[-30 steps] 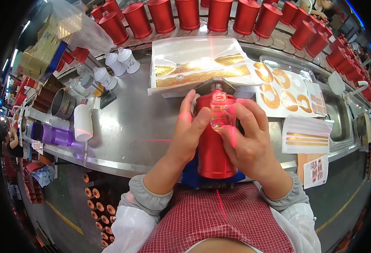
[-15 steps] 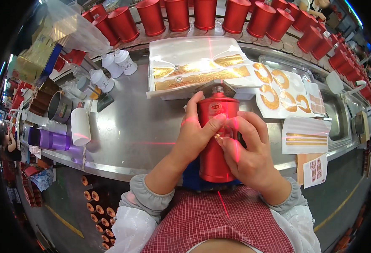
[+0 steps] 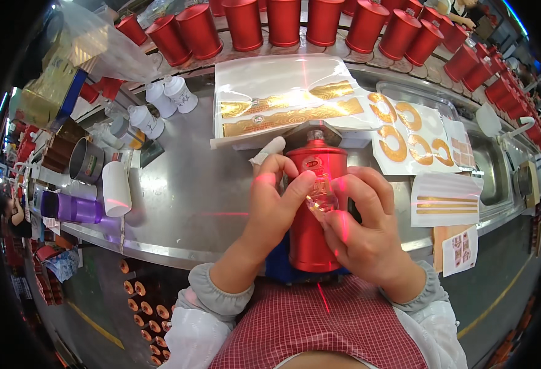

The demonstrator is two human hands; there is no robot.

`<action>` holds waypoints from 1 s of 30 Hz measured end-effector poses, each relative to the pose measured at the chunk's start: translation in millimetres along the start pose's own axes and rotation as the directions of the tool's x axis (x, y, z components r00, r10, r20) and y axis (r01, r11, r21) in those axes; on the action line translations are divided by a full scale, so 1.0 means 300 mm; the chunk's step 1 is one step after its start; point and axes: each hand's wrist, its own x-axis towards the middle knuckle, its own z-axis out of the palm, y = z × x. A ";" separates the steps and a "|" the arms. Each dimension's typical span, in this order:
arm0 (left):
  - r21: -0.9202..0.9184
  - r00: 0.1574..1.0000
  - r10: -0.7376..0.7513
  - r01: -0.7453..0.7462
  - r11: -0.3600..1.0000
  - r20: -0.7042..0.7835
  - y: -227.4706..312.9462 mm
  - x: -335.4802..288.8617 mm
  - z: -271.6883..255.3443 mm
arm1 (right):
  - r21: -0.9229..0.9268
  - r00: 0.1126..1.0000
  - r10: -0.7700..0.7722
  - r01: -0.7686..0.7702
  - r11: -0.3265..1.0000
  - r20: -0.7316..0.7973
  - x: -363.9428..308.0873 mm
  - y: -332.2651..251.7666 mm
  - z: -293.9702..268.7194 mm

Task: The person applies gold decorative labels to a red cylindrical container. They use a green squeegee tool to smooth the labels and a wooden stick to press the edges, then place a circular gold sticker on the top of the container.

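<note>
A glossy red bottle [image 3: 314, 249] with a short clear neck stands in front of me, leaning slightly, between my hands. My left hand [image 3: 269, 206] is closed at its left side, thumb on the label area and fingers bent. A white cover sits on one of its fingertips [image 3: 271, 149]. On the right, my right hand [image 3: 369, 230] pinches a crumpled piece of clear film [image 3: 321, 202] whose upper end lies against the bottle's front, beneath small gold marking. Red light lines cross both hands and the bottle.
Sheets of gold strip decals [image 3: 292, 117] and ring decals [image 3: 409, 141] lie beyond the bottle. Red bottles [image 3: 283, 23] line a curved conveyor behind. White bottles [image 3: 180, 94], a paper roll [image 3: 117, 189] and a purple container [image 3: 76, 206] stand left; a sink [image 3: 495, 175] is right.
The clear film now shows larger between thumb and fingers, pulled from the bottle's front. My left hand has shifted left and its index finger has bent. The conveyor's bottles have shifted along.
</note>
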 end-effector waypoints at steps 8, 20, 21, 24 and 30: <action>-0.121 0.994 -0.094 0.100 0.988 0.052 0.032 -0.003 0.017 | -0.006 0.999 -0.024 0.024 1.000 -0.034 -0.022 0.007 0.012; 0.075 0.995 0.088 -0.084 0.994 -0.045 0.011 -0.005 0.038 | 0.036 0.999 -0.033 0.033 0.999 -0.004 -0.044 0.014 0.002; 0.059 0.997 0.067 -0.065 0.996 -0.032 0.014 0.001 0.034 | 0.044 1.000 -0.027 0.027 0.999 0.008 -0.043 0.012 -0.006; -0.043 1.000 -0.014 0.013 0.999 -0.010 0.030 0.003 0.039 | 0.120 0.997 0.021 -0.029 0.992 0.068 -0.030 0.016 -0.044; 0.024 0.999 0.011 -0.009 1.000 -0.054 0.017 0.002 0.055 | 0.259 0.934 0.355 -0.352 0.900 0.035 -0.034 0.116 -0.011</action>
